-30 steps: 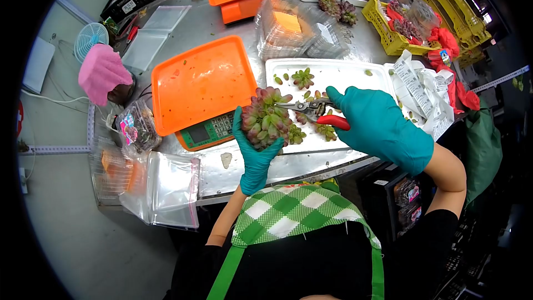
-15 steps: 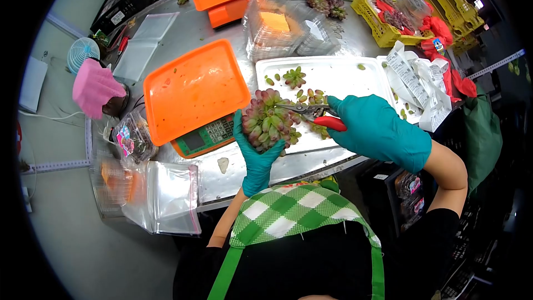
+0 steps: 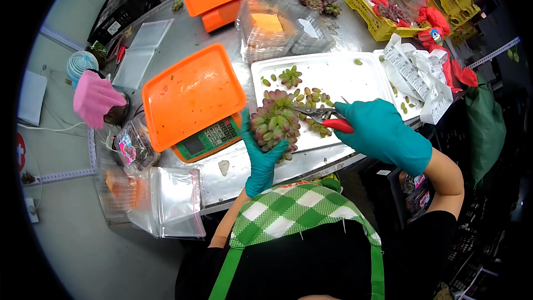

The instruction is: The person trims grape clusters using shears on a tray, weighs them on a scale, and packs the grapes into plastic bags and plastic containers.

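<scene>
**Grape bunch held up to the snips**

I count two orange scale trays [image 3: 191, 97] at left. My left hand [image 3: 261, 153] cups one grape bunch [image 3: 276, 120] above the white tray [image 3: 355, 80] on the worktop [image 3: 222, 39]. My right hand [image 3: 383, 133] is closed around one pair of red-handled snips [image 3: 327, 118], blades at the bunch.

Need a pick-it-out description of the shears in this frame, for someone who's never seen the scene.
Start at the white tray on the metal table, right of the orange scale tray. At its near edge the right hand in a teal glove grips the shears, tips against the grape bunch in the left hand. Only they have red handles and metal blades.
</scene>
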The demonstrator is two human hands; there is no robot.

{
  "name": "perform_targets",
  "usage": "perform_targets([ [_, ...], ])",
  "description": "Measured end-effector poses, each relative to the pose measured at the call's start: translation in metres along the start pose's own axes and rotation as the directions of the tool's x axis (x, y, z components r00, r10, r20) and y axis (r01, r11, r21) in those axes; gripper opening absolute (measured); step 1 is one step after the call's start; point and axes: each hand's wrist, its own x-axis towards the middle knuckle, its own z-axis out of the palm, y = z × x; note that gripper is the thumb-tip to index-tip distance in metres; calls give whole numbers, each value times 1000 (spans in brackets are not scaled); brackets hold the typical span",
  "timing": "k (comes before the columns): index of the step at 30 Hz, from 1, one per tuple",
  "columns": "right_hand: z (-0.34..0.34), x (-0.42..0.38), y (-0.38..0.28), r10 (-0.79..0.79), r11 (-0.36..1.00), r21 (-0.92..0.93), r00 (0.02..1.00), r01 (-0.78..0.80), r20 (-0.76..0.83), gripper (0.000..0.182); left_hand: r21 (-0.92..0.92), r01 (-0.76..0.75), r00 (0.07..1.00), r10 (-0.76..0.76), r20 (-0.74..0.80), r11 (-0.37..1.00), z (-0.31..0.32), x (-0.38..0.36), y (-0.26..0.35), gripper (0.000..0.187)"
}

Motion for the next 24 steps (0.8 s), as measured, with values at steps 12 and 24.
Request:
perform_targets([
  [12, 25, -19, 25, 15, 985, 171, 998, -3, -67, 41, -54, 65, 991, -58, 124, 996, 9, -4, -11, 100],
  [24, 26, -17, 24, 59, 977, 206, 998, -57, -1, 43, -109, 98, 985, -81, 153, 989, 10, -6, -7, 100],
])
